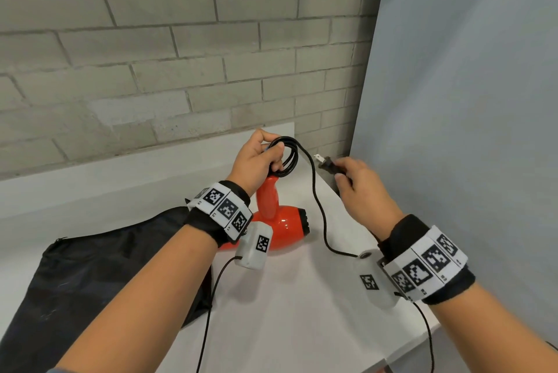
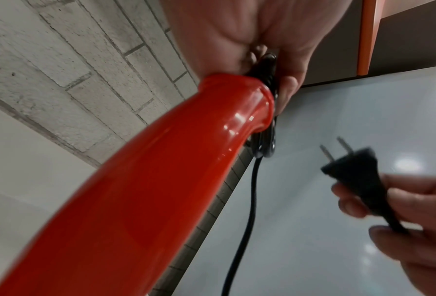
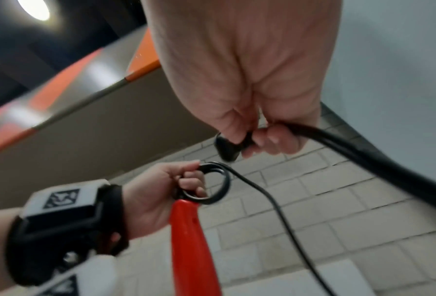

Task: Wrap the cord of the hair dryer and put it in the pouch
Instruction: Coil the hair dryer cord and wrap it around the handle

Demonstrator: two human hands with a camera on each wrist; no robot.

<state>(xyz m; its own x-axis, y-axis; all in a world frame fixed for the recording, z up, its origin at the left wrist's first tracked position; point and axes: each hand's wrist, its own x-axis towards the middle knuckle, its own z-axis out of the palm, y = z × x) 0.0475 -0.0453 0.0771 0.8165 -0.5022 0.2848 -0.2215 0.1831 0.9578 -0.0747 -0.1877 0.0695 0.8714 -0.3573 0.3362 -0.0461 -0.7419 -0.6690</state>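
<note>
Holding the coiled part of the cord [image 1: 288, 158] at the butt of the hair dryer [image 1: 279, 215] handle, left hand [image 1: 256, 161] has its fingers curled through the loops and thumb on top. Dryer is red, handle pointing up into that hand, barrel down at the white surface [image 1: 287, 297]; can't tell if the barrel actually rests on it or hangs just above. Nozzle end faces right.

Right hand [image 1: 365, 188] pinches the black plug [image 1: 327, 165] between thumb and fingertips, prongs aimed left toward the coil. Plug sits just right of the coil, apart from it, both raised above the surface.

Loose run of cord leaves the coil top, drops in a slack curve between the two hands and passes under the right wrist.

Black pouch [image 1: 84, 276] lies flat on the surface, left of the dryer, partly under the left forearm. Neither hand touches it.

Grey block wall behind, pale panel on the right.
</note>
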